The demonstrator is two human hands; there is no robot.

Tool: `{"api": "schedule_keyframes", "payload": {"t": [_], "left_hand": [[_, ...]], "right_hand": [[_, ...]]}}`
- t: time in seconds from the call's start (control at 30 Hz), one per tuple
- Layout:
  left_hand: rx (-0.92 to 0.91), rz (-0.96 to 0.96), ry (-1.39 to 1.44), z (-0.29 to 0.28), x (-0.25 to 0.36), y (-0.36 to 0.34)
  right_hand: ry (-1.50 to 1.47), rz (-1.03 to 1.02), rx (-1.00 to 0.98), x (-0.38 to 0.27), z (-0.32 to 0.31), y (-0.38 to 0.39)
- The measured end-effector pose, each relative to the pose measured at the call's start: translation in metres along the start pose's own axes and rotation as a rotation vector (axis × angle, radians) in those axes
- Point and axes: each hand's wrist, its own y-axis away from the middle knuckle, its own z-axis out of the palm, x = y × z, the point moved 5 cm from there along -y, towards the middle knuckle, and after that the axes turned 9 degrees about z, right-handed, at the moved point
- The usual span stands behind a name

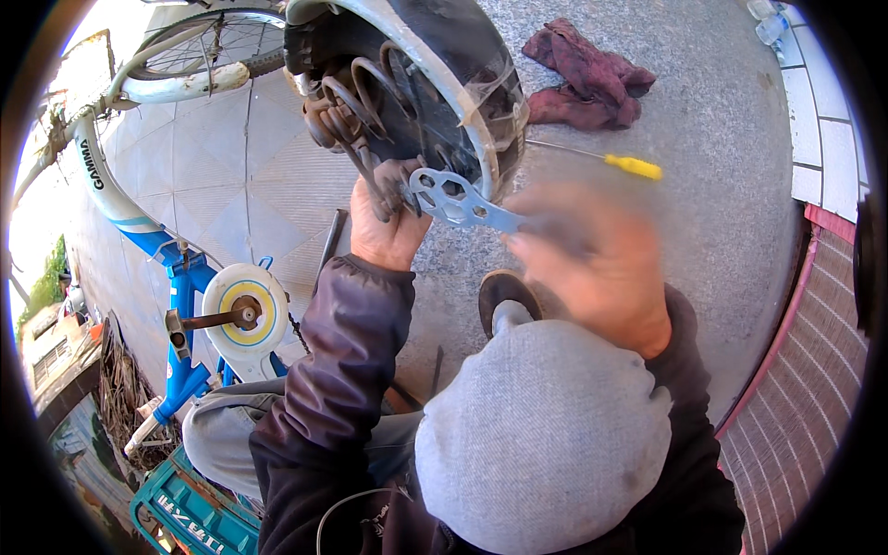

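An overturned bicycle saddle [450, 79] is at the top middle, its dark underside and rusty coil springs [344, 116] facing me. My left hand [388, 227] is closed around the clamp end of the springs, at the saddle's lower edge. A flat silver multi-hole spanner [453, 197] has its wide head against the clamp by my left fingers. Its handle runs to the right into my right hand [592, 264], which grips the end and is smeared by motion. My left fingers partly hide the clamp and the nut.
A blue and white bicycle frame [120, 199] lies at left, with a crank and chainring [242, 310]. Behind it is a wheel [217, 46]. A maroon rag [592, 79] and a yellow-handled screwdriver [634, 166] lie on the floor. A teal crate [190, 509] stands lower left.
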Motion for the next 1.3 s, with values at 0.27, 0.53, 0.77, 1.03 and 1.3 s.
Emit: {"api": "schedule_keyframes", "payload": {"t": [0.27, 0.53, 0.77, 1.03, 1.3], "left_hand": [[-0.004, 0.023, -0.016, 0.005, 0.000, -0.001], [-0.160, -0.011, 0.018, 0.011, 0.000, -0.003], [0.121, -0.036, 0.102, 0.008, -0.001, 0.001], [-0.031, 0.029, -0.023, 0.004, -0.001, -0.003], [0.269, 0.130, -0.098, -0.013, 0.001, -0.012]], "right_hand": [[-0.021, -0.007, 0.007, 0.000, 0.001, 0.000], [0.007, -0.009, -0.003, 0.000, 0.001, -0.001], [-0.012, -0.017, 0.009, 0.001, 0.001, -0.002], [-0.006, 0.025, 0.024, 0.004, -0.001, -0.002], [-0.103, 0.113, 0.049, 0.012, 0.000, -0.003]]}}
